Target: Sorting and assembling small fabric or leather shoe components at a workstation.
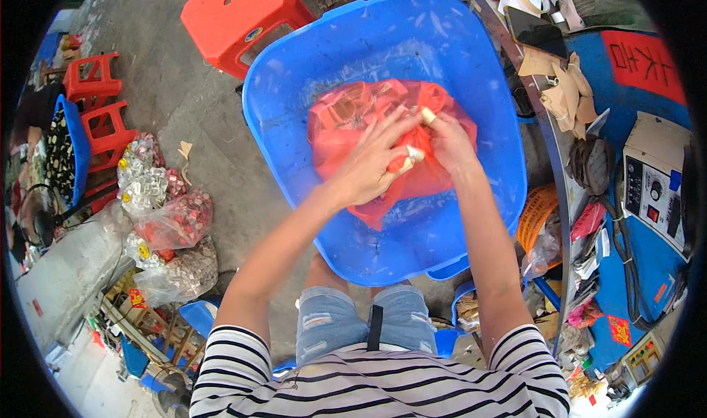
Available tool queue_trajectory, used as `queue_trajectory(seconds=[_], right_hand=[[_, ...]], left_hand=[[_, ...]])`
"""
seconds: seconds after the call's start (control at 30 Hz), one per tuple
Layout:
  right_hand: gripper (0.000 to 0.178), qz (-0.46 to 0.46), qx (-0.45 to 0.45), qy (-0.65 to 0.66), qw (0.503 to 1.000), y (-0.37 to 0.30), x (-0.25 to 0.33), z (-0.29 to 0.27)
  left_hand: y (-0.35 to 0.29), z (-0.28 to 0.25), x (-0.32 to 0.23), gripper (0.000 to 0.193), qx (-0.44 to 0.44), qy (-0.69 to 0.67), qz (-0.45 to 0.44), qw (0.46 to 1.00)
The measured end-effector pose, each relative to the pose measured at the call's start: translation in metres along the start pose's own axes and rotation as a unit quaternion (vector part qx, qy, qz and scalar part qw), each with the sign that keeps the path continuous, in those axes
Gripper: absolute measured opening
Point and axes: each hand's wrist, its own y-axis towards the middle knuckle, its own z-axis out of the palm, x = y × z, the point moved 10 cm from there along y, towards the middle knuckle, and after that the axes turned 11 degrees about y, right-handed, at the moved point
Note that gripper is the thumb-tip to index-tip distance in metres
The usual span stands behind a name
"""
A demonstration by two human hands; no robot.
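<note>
A thin red plastic bag, bulging with contents that show only dimly through it, lies inside a large blue plastic tub. Both hands are at its gathered top. My left hand comes in from the left and pinches the bunched plastic, its upper fingers reaching over the bag. White coverings wrap some of its fingertips. On the other side, my right hand has its fingers curled on the gathered plastic, one tip covered in white. A loose corner of the bag hangs toward me. Slight blur softens the fingers.
A red stool stands beyond the tub at left. Several filled clear bags sit on the floor at left, near small red stools. Along the right runs a blue-topped workbench with a control box; an orange basket sits below.
</note>
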Motion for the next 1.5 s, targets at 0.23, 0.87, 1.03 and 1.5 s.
queue_trajectory(seconds=[0.23, 0.87, 1.03, 1.5], right_hand=[[0.012, -0.092, -0.263, 0.048, 0.959, 0.017, 0.026, -0.168], [0.017, -0.137, -0.115, -0.137, 0.974, -0.053, 0.053, -0.073], [0.019, -0.159, 0.072, -0.412, 0.895, -0.074, 0.014, 0.03], [0.019, -0.198, -0.168, 0.104, 0.96, -0.068, 0.039, -0.065]], left_hand=[[-0.133, 0.089, 0.069, 0.039, 0.134, -0.111, -0.237, 0.956], [-0.098, -0.01, 0.075, 0.049, -0.127, -0.319, -0.409, 0.846], [0.03, 0.0, -0.005, 0.034, -0.018, -0.37, -0.199, 0.907], [-0.029, 0.117, 0.108, 0.022, -0.105, -0.385, -0.433, 0.808]])
